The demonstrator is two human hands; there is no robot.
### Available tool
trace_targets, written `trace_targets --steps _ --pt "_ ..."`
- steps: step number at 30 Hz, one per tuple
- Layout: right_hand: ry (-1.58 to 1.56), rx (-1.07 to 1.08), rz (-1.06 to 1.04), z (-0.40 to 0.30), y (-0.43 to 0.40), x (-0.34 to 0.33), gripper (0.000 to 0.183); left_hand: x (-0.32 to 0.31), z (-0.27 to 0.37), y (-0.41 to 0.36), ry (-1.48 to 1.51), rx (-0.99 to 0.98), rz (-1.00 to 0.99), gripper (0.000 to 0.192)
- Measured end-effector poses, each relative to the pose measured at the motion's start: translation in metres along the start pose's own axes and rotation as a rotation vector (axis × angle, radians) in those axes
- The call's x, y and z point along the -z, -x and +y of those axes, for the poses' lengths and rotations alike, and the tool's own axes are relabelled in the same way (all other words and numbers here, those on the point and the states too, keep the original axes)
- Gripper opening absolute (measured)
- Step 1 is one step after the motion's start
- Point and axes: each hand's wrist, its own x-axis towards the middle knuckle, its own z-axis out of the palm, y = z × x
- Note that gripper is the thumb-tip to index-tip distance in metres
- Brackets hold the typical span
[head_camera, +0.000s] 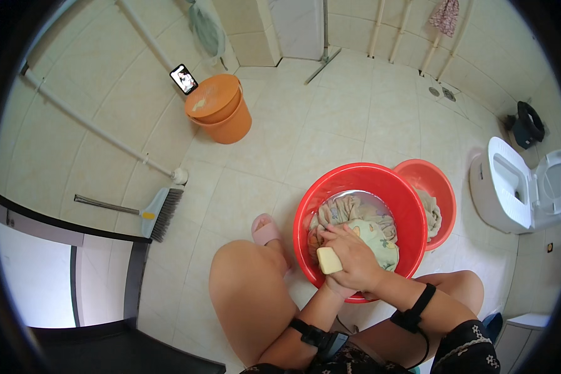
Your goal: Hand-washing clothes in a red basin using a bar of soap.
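Observation:
A pale yellow bar of soap (329, 260) is at the thumb side of my right hand (357, 257), which grips it above a red plastic basin (304, 233). The fingers of this hand stretch forward over the wet cloth. My left hand (342, 286) is tucked beneath the right at the near rim, its fingers mostly hidden. In the basin, a light green printed cloth (376, 243) lies bunched against a beige patterned cloth (341, 210), with water (362, 196) showing behind them.
A smaller red basin (442, 187) with a beige cloth (431, 212) adjoins the large one. Farther right stands a white toilet (500, 187). An orange lidded bucket (231, 124), a phone (183, 79) and a broom (163, 215) are on the left. A floor squeegee (325, 65) stands at the back.

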Motion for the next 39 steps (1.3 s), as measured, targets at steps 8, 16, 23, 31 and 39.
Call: trace_targets --steps 8,16,23,31,39 --pt "0.13 -0.272 0.174 0.025 -0.007 0.019 0.054 0.004 -0.005 -0.008 0.136 0.269 -0.328 0.055" --pt "0.156 0.026 0.006 -0.008 -0.001 0.014 0.039 0.003 -0.014 -0.004 0.092 0.152 -0.079 0.054" --pt "0.133 -0.099 0.038 -0.002 -0.005 0.018 0.045 0.011 -0.005 -0.002 0.172 0.202 -0.219 0.052" --pt "0.25 -0.103 0.081 0.014 -0.014 0.027 0.043 -0.009 -0.005 -0.006 -0.002 0.237 -0.007 0.056" --pt "0.01 0.071 -0.002 -0.022 0.001 0.006 0.043 -0.003 -0.006 -0.004 0.084 0.198 -0.041 0.053"
